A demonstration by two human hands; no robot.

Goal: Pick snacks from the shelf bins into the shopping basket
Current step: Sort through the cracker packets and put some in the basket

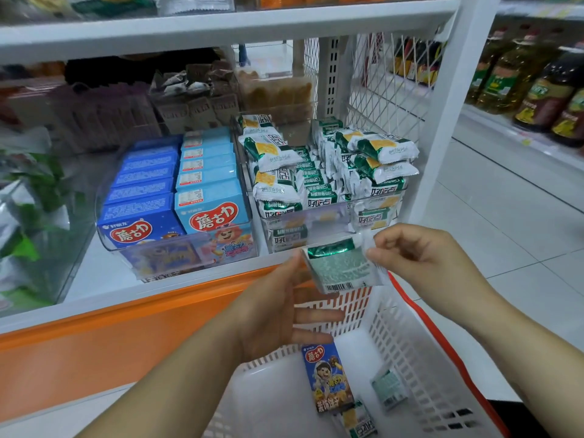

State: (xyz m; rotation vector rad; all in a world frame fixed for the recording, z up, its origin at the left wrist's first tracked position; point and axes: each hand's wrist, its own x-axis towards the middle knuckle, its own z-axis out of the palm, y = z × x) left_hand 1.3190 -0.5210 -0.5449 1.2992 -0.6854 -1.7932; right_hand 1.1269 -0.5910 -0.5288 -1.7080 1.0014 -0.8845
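1. Pinching a green-and-white snack packet (pixel 341 267) by its upper right corner, the right hand (pixel 420 263) is keeping thumb and forefinger closed on the wrapper. The other fingers are curling loosely.
2. The left hand (pixel 284 311) is lying open just left of the pinch and a little under it, fingers straight. Its thumb is sitting at the packet's left edge; I cannot tell whether it is touching the wrapper.
3. The packet is hanging in the air, barcode end lowest. Directly below the grip the white shopping basket (pixel 410 343) is waiting, with a blue biscuit box (pixel 325 377) and two more green packets (pixel 389 388) lying on its floor.
4. Just beyond and above the grip, the clear shelf bin (pixel 316 221) is holding many of the same packets. Further left of the grip, a second bin (pixel 177 248) is holding blue boxes.
5. Judging the step: the pick looks done and the packet is being carried from bin to basket; the drop is not yet made.
6. The next move is calling for lowering the pinch past the basket rim and getting the left hand out from underneath. Thumb and forefinger then need parting over bare floor beside the box. A light packet should be tolerating a short drop.
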